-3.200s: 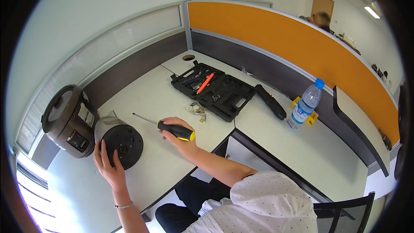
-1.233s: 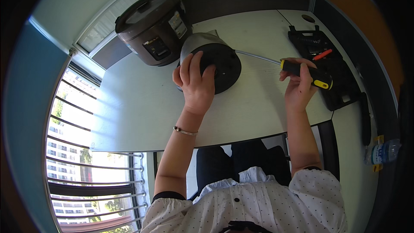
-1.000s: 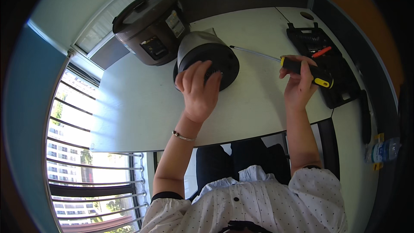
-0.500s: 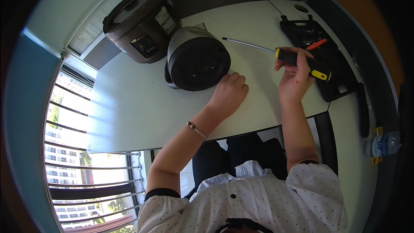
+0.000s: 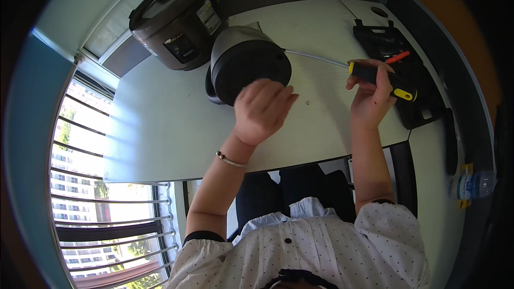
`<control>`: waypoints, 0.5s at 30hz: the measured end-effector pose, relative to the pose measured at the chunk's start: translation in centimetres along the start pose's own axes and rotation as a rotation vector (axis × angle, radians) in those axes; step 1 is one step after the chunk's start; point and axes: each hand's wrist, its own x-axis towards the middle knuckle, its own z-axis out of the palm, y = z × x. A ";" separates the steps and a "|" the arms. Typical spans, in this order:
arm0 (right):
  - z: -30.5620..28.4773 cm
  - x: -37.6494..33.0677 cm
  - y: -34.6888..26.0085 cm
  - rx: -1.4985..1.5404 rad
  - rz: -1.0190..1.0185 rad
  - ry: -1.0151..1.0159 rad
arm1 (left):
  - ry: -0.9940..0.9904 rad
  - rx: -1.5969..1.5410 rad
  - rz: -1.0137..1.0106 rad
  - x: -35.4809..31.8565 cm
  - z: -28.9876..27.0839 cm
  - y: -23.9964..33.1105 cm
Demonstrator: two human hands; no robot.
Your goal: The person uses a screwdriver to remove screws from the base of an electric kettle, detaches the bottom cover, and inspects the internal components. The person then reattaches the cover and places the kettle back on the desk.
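Note:
An electric kettle (image 5: 227, 56) lies on its side with its round black base (image 5: 243, 67) facing me. My left hand (image 5: 261, 108) is in front of the lower part of that base, its fingers bent together. Whatever they may pinch is hidden, and I cannot tell whether they touch the base. My right hand (image 5: 370, 96) grips a long screwdriver (image 5: 375, 77) by its black and yellow handle. The shaft points left, and its tip is at the right edge of the base. On the table, right of my left hand, lie tiny bits (image 5: 307, 103), too small to name.
A brown rice cooker (image 5: 174, 27) stands behind the kettle at the back left. At the right of the white table (image 5: 160, 139) lies an open black tool case (image 5: 420, 88) with a red-handled tool (image 5: 397, 57). A water bottle (image 5: 476, 184) is at the far right, beyond the table edge.
My left hand has moved left from the tabletop to in front of the kettle base, exposing the tiny bits. My right hand still holds the screwdriver; its tip now meets the base's edge in view.

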 end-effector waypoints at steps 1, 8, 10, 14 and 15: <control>-0.1 0.0 0.0 0.001 0.001 -0.016 | 0.062 0.057 -0.020 0.0 -0.7 -0.4; 0.3 -0.8 -0.3 -0.010 0.005 -0.221 | 0.154 0.269 -0.379 -0.9 -3.4 -4.3; 0.5 -1.2 -0.4 -0.076 -0.038 -0.303 | 0.090 0.154 -0.482 -1.5 -3.6 -5.2; -0.5 -1.5 0.6 -0.172 -0.174 -0.560 | -0.007 0.135 -0.567 -1.7 -3.5 -5.2; -0.7 -1.7 0.8 -0.193 -0.203 -0.602 | 0.005 0.141 -0.561 -1.7 -3.4 -5.3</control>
